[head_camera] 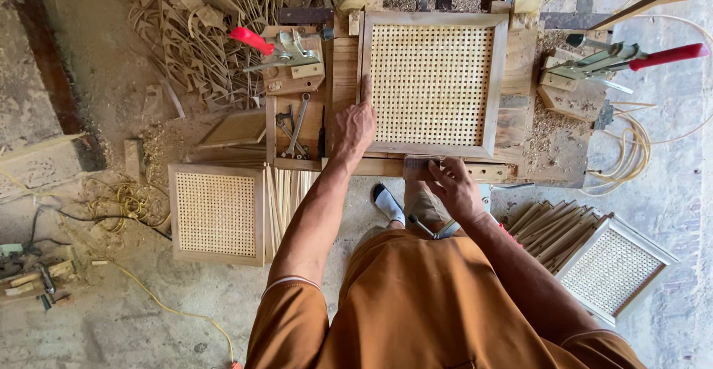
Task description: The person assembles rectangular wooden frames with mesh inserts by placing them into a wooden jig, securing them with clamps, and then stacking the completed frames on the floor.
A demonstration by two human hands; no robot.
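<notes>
A wooden frame with a woven cane panel lies flat on the workbench. My left hand rests on the frame's left rail, index finger stretched up along the wood. My right hand is at the bench's near edge, fingers curled against a small ridged wooden block just below the frame's bottom rail. Whether it grips the block or only presses it I cannot tell.
Red-handled toggle clamps sit on blocks at left and right. Wrenches lie in a bench tray. Two more cane panels rest on the floor at left and right. Cane scraps and wooden strips lie around.
</notes>
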